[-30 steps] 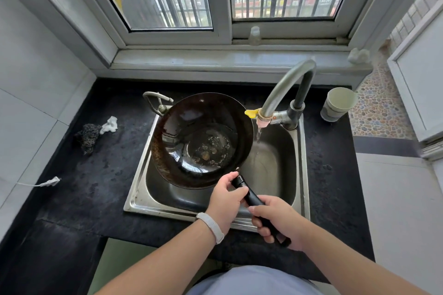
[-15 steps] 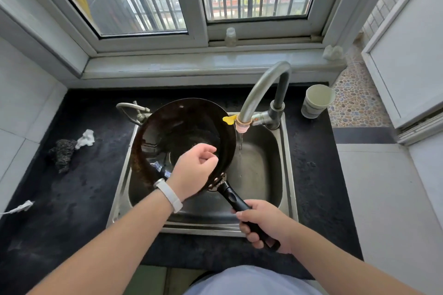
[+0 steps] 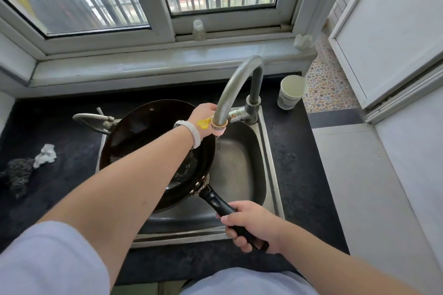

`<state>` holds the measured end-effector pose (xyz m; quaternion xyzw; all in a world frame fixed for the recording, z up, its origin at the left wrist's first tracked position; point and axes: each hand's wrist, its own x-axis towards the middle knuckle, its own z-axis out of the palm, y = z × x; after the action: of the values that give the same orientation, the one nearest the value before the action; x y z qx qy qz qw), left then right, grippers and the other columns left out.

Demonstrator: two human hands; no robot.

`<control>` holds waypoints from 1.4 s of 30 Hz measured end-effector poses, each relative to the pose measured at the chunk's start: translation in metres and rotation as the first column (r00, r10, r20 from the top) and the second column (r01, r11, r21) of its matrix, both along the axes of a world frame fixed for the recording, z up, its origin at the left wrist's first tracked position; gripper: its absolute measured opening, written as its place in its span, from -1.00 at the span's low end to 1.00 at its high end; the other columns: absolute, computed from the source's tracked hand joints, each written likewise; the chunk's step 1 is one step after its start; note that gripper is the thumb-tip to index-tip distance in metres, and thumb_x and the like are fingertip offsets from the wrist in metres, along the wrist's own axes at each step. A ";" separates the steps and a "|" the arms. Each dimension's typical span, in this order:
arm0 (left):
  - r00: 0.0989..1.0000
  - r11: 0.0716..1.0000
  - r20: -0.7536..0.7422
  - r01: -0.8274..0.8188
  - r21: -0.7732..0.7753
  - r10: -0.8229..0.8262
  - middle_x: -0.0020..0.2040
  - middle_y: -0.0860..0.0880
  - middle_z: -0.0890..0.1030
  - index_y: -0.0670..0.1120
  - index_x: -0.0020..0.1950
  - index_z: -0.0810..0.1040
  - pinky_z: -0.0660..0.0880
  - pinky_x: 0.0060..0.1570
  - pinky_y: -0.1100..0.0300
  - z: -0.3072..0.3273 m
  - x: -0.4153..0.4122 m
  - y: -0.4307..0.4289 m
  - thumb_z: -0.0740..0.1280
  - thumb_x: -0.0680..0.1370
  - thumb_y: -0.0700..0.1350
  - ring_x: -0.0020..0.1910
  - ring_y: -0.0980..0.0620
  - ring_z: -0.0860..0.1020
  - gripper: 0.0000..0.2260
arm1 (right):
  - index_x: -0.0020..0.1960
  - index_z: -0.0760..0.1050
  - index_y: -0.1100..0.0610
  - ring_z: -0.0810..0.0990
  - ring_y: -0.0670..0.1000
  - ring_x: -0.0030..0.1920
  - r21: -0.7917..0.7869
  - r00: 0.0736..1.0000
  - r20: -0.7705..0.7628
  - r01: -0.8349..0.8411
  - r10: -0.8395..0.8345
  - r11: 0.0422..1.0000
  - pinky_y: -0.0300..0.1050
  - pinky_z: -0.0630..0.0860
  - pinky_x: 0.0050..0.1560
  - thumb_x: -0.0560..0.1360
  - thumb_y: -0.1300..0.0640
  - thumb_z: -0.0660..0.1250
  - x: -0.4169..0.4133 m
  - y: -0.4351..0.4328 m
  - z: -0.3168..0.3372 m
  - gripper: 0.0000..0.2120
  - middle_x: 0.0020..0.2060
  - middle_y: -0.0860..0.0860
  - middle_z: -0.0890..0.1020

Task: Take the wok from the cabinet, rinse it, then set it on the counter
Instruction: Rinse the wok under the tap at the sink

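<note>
A dark round wok sits tilted over the left half of the steel sink. Its black handle points toward me, and my right hand is closed around that handle at the sink's front edge. My left hand reaches across the wok and holds the curved grey faucet spout near its tip. A thin stream of water falls from the spout into the sink basin, just right of the wok's rim. My left forearm hides much of the wok's inside.
Black counter surrounds the sink. A paper cup stands at the back right. A dark scrubber and a white scrap lie at the left. A metal side handle sticks out behind the wok. The window sill is close behind.
My left hand let go of the wok handle, passed over the wok and took hold of the faucet spout. My right hand has kept its grip on the handle.
</note>
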<state>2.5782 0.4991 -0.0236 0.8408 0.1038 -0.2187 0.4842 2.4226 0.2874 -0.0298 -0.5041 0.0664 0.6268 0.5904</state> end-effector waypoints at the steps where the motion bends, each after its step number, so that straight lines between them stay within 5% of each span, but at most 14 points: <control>1: 0.999 0.998 -0.032 -0.044 -0.045 0.043 -0.03 -0.07 0.57 0.04 -0.06 0.54 0.46 0.26 -0.20 -0.002 0.002 -0.003 0.41 0.46 -0.28 0.07 -0.17 0.55 -0.78 | 0.10 0.42 0.15 0.37 -0.04 -0.43 0.000 1.000 -0.001 0.000 0.000 1.000 -0.21 0.31 -0.49 0.61 0.16 0.29 0.000 -0.001 0.000 -0.90 -0.35 0.02 0.48; 5: 0.897 0.856 -0.254 -0.427 -0.291 0.361 -0.13 -0.04 0.52 -0.04 -0.15 0.49 0.55 0.02 0.06 0.002 0.005 -0.020 0.26 0.57 -0.20 -0.16 0.00 0.55 -0.89 | 0.14 0.44 0.15 0.38 -0.04 -0.43 0.001 1.000 -0.001 0.003 -0.003 1.000 -0.23 0.33 -0.49 0.61 0.16 0.30 0.001 -0.002 0.000 -0.87 -0.35 0.01 0.49; 8: 0.812 0.679 -0.405 -0.577 -0.453 0.420 -0.16 -0.07 0.46 -0.12 -0.11 0.47 0.43 -0.14 0.20 0.010 0.003 -0.030 0.17 0.66 -0.11 -0.20 0.02 0.47 -0.80 | 0.14 0.45 0.14 0.39 -0.04 -0.43 0.001 1.000 -0.003 -0.004 0.004 1.000 -0.23 0.34 -0.49 0.60 0.15 0.30 0.003 -0.003 -0.001 -0.86 -0.35 0.00 0.49; 12: 0.799 0.611 -0.459 -0.597 -0.521 0.389 0.31 -0.17 0.48 -0.14 0.35 0.42 0.32 0.36 0.02 0.016 0.002 -0.035 0.15 0.66 0.02 0.24 -0.09 0.51 -0.66 | 0.11 0.45 0.13 0.39 -0.04 -0.44 0.002 1.000 0.001 0.003 -0.003 1.000 -0.22 0.32 -0.50 0.57 0.13 0.32 0.002 -0.004 -0.005 -0.85 -0.35 0.01 0.48; 19: 0.848 0.531 -0.460 -0.525 -0.665 0.263 0.53 -0.09 0.30 -0.10 0.56 0.16 0.20 0.40 0.00 0.006 -0.002 -0.028 0.15 0.65 0.09 0.47 -0.05 0.32 -0.47 | 0.11 0.44 0.14 0.38 -0.04 -0.45 0.014 1.000 -0.008 0.020 -0.020 1.000 -0.24 0.32 -0.53 0.59 0.16 0.31 0.002 -0.004 -0.005 -0.87 -0.37 0.02 0.48; 23: 0.823 0.512 -0.481 -0.566 -0.646 0.302 0.48 -0.08 0.37 -0.12 0.54 0.25 0.20 0.39 -0.01 0.008 -0.006 -0.027 0.13 0.65 0.08 0.42 -0.03 0.37 -0.50 | 0.11 0.44 0.16 0.38 -0.05 -0.45 0.006 1.000 0.009 0.017 -0.017 1.000 -0.25 0.33 -0.53 0.59 0.18 0.30 0.003 -0.005 -0.002 -0.88 -0.37 0.02 0.48; 31: 0.758 0.557 -0.385 -0.650 -0.517 0.527 0.18 -0.14 0.62 -0.15 0.31 0.51 0.52 0.14 0.03 0.027 -0.086 -0.029 0.20 0.64 -0.08 0.15 -0.07 0.60 -0.71 | 0.14 0.44 0.17 0.39 -0.05 -0.46 -0.001 1.000 0.028 0.006 -0.006 1.000 -0.25 0.34 -0.52 0.61 0.19 0.27 0.005 -0.006 0.000 -0.87 -0.37 0.02 0.48; 42: 0.507 0.440 -0.494 -0.861 -0.255 0.706 0.03 -0.19 0.66 -0.19 0.16 0.57 0.56 0.03 0.03 -0.013 -0.220 -0.055 0.26 0.61 -0.10 0.01 -0.11 0.64 -0.77 | 0.15 0.46 0.18 0.39 -0.05 -0.47 -0.027 0.999 0.033 -0.013 0.014 1.000 -0.25 0.31 -0.52 0.62 0.21 0.27 0.007 -0.007 0.000 -0.88 -0.37 0.03 0.50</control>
<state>2.3585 0.4442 -0.0364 0.4992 0.5060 -0.1139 0.6942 2.4300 0.2801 -0.0299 -0.5227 0.0615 0.6213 0.5805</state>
